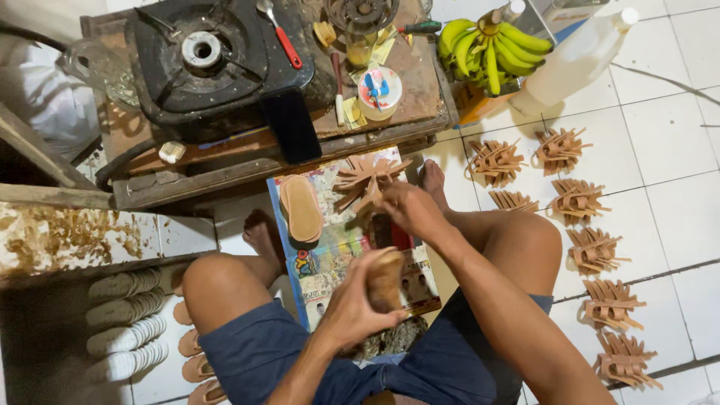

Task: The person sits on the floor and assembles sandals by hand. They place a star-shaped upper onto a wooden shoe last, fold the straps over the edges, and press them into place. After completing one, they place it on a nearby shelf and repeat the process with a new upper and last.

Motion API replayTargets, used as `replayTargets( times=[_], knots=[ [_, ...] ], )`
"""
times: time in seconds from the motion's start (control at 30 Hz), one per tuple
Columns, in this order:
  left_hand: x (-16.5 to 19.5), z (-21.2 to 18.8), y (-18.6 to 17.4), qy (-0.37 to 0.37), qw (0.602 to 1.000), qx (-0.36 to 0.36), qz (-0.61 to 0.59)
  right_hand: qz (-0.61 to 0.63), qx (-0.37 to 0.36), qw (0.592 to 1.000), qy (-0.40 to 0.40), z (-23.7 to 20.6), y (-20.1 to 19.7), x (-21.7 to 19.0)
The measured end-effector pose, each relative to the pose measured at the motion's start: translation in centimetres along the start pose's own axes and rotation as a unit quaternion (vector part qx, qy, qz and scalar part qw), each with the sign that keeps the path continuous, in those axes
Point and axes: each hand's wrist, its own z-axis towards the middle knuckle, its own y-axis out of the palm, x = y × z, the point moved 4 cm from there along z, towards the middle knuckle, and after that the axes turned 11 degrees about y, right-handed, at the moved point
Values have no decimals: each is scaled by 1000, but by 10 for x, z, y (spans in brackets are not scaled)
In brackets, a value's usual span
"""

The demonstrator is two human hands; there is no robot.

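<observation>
Tan and light by the look of it, the sandal sole (385, 279) sits low centre, my left hand (352, 304) clasped round it—best gripped at its stiff edges—while my right hand (405, 208) pinches floppy leather straps (365, 178) above—mid-frame.

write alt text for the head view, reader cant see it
Seen from above, a seated person's left hand grips a tan sole while the right hand reaches into a pile of brown straps on a printed sheet. Strap bundles line the white tiles at right; a stove and bananas sit ahead.
</observation>
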Motion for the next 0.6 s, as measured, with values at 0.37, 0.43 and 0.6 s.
replayTargets(
  times=[0.37,0.43,0.6],
  knots=[
    [-50,117,1,24,937,-231,260,46,114,992,26,6,-31,14],
    [-48,118,-3,39,944,-213,248,284,114,929,210,-6,-47,36],
    [-46,117,-15,46,975,-134,170,359,339,865,89,-66,-137,47]
  ],
)
